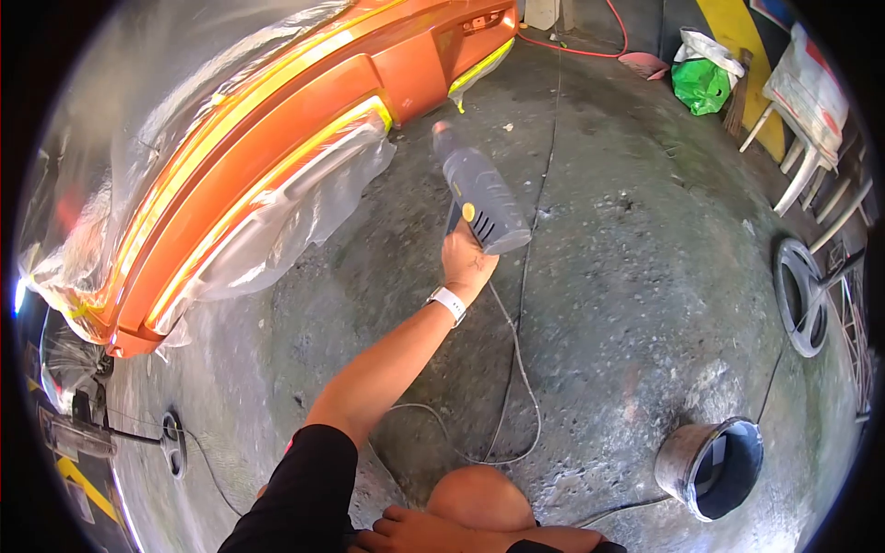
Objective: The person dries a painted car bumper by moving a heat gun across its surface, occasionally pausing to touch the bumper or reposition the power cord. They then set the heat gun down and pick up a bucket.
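My left hand (468, 260) grips the handle of a grey heat gun (487, 198), arm stretched forward and a white watch on the wrist. The gun's nozzle points up and away, near the lower edge of an orange car bumper (304, 138) but apart from it. Yellow masking tape and clear plastic sheeting (277, 244) border the bumper. From the handle a grey cord (530, 387) loops down to the floor. My right hand (410, 530) lies by my bent knee (481, 498), fingers stretched to the left and holding nothing visible.
On the right are an open-ended cylinder (678, 465), a stand with a round base (791, 295) and a white chair (800, 152). A green-and-white bag (702, 83) sits at the back beside a broom (737, 97). Another round-based stand (173, 445) is at left. Cables cross the concrete floor.
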{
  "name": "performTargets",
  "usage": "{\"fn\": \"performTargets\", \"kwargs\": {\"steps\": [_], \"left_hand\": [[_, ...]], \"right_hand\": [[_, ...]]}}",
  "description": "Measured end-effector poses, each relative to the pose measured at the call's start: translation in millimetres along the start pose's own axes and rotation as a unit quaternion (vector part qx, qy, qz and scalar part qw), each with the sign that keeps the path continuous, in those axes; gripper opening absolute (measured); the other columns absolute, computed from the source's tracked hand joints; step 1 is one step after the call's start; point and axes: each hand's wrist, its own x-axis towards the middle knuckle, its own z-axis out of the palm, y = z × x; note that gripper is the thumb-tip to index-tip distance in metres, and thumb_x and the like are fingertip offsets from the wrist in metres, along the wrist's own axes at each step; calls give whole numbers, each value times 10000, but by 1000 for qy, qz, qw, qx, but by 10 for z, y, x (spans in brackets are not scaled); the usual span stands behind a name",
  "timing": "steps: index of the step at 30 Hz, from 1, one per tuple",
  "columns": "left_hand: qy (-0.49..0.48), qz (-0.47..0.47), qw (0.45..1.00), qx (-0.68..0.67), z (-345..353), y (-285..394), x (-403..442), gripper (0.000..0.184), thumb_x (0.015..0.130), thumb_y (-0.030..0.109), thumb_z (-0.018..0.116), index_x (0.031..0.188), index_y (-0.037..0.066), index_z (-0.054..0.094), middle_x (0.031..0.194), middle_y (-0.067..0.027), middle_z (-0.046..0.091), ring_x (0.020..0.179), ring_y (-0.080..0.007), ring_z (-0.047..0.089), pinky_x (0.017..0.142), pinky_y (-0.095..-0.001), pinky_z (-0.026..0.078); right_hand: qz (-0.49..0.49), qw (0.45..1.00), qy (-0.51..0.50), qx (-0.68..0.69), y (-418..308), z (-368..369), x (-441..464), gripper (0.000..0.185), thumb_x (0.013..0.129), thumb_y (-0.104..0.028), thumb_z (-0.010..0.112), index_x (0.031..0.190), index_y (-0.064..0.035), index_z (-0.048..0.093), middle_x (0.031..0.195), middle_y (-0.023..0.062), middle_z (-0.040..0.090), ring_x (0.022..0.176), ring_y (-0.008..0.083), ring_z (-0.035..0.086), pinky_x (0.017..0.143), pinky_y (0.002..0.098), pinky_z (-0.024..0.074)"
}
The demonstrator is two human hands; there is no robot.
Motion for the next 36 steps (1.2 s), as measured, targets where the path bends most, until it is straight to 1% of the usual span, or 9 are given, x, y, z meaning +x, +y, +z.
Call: {"fn": "performTargets", "kwargs": {"steps": [4, 7, 9, 13, 17, 24, 29, 31, 36], "left_hand": [[3, 66, 997, -27, 159, 460, 362, 489, 768, 417, 766, 1011, 22, 608, 851, -221, 695, 840, -435, 671, 705, -472, 540], [1, 116, 991, -66, 281, 752, 615, 442, 756, 354, 777, 961, 0, 611, 839, -239, 689, 840, -435, 673, 721, -478, 538], [0, 118, 991, -60, 363, 896, 741, 426, 754, 338, 776, 952, -3, 614, 837, -240, 688, 840, -435, 673, 723, -477, 539], [-17, 130, 990, -46, 488, 1116, 962, 374, 752, 299, 769, 943, 10, 629, 847, -237, 692, 849, -434, 672, 729, -473, 541], [-52, 130, 990, -23, 584, 1266, 1129, 348, 760, 309, 760, 959, 43, 657, 877, -220, 701, 876, -419, 674, 755, -466, 548], [-84, 129, 988, -8, 781, 1246, 1259, 378, 757, 332, 759, 964, 28, 666, 916, -231, 702, 902, -412, 676, 791, -461, 548], [-76, 142, 987, -27, 681, 1018, 1119, 391, 754, 326, 758, 953, 5, 657, 891, -249, 694, 889, -424, 674, 777, -471, 542], [-82, 113, 990, 5, 521, 976, 989, 382, 752, 320, 756, 947, 7, 655, 874, -247, 692, 879, -429, 672, 766, -475, 539], [-50, 97, 994, 6, 142, 811, 663, 365, 759, 321, 749, 951, 28, 649, 854, -246, 689, 868, -433, 668, 747, -487, 538]], "right_hand": [[15, 999, 32, -15, 32, 5, -24, 222, 835, -310, 594, 943, -119, 631, 808, 24, 609, 696, 200, 606, 703, 363, 457], [18, 999, -26, -4, 35, -122, -46, 232, 865, -289, 574, 988, -106, 648, 829, 38, 630, 729, 214, 624, 725, 361, 464], [42, 997, -71, -1, 44, -168, -58, 246, 883, -242, 551, 1034, -79, 656, 861, 67, 664, 803, 240, 660, 753, 370, 491], [70, 993, -87, 30, 55, -411, -50, 263, 886, -207, 534, 1063, -55, 655, 892, 93, 690, 859, 263, 683, 781, 388, 520], [125, 985, -87, 80, 69, -535, -62, 227, 889, -193, 535, 986, -41, 674, 867, 108, 695, 842, 289, 688, 779, 407, 536], [150, 982, -18, 111, 114, -519, -111, 231, 880, -209, 541, 885, -41, 700, 860, 134, 695, 820, 302, 687, 742, 430, 541], [140, 981, -73, 109, 88, -500, -89, 236, 885, -207, 533, 914, -41, 699, 866, 136, 694, 838, 300, 684, 772, 416, 537], [130, 983, -79, 102, 54, -478, -77, 239, 888, -203, 526, 928, -42, 699, 868, 134, 694, 842, 300, 684, 785, 415, 535], [84, 991, -104, 23, -78, -390, -26, 232, 875, -204, 533, 1001, -102, 698, 869, 74, 698, 816, 239, 679, 773, 379, 518]]}}
